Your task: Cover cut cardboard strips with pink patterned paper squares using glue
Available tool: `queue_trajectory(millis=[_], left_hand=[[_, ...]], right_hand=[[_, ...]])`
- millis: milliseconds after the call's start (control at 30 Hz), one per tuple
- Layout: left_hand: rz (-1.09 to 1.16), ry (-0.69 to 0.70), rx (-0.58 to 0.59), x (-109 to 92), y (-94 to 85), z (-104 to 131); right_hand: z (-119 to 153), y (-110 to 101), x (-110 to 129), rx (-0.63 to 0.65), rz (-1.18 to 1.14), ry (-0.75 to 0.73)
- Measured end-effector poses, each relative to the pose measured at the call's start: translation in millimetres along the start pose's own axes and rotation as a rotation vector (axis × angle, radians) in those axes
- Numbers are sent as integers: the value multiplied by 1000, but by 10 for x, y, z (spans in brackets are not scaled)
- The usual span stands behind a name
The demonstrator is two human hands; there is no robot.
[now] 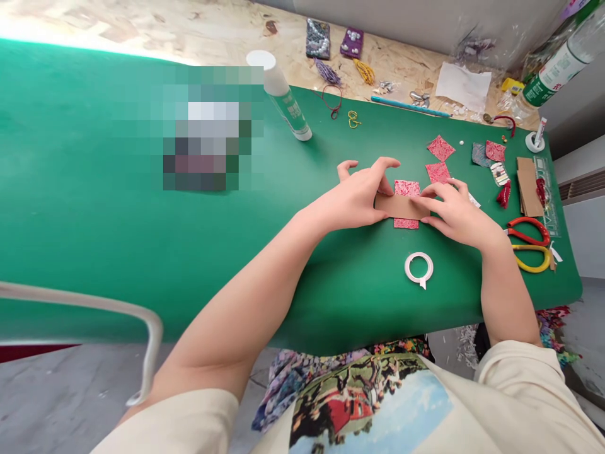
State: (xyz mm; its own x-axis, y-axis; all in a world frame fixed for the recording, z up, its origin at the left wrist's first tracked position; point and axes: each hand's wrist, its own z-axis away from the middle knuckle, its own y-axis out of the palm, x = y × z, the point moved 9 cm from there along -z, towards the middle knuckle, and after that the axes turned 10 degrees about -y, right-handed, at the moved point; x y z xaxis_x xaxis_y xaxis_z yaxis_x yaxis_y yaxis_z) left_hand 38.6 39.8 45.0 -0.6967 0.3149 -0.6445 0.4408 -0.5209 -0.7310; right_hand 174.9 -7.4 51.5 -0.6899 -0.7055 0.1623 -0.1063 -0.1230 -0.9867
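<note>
A brown cardboard strip (401, 207) lies crosswise over a red patterned fabric piece (407, 187), whose ends stick out above and below it. My left hand (363, 197) grips the strip's left end between thumb and fingers. At the other end my right hand (452, 211) has its thumb and fingertips closed on the strip. Two more red fabric squares (441, 148) lie just beyond my right hand. Nearer to me rests a roll of white tape (430, 271). Part of a white item beside my right fingers is hidden.
Scissors (528, 232) with red and yellow handles and cardboard pieces (529, 186) lie to the right. A white-capped spray can (288, 104) stands behind my left hand. A blue pencil (410, 106), tassels (363, 71) and a plastic bottle (555, 75) are at the back.
</note>
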Motion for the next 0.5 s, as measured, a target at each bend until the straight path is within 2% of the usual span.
queue_trajectory(millis=[267, 500], left_hand=[[-20, -4, 11, -2, 4, -2], [-13, 12, -3, 16, 4, -4]], right_hand=[[-7, -1, -2, 29, 9, 9], [1, -4, -1, 1, -6, 6]])
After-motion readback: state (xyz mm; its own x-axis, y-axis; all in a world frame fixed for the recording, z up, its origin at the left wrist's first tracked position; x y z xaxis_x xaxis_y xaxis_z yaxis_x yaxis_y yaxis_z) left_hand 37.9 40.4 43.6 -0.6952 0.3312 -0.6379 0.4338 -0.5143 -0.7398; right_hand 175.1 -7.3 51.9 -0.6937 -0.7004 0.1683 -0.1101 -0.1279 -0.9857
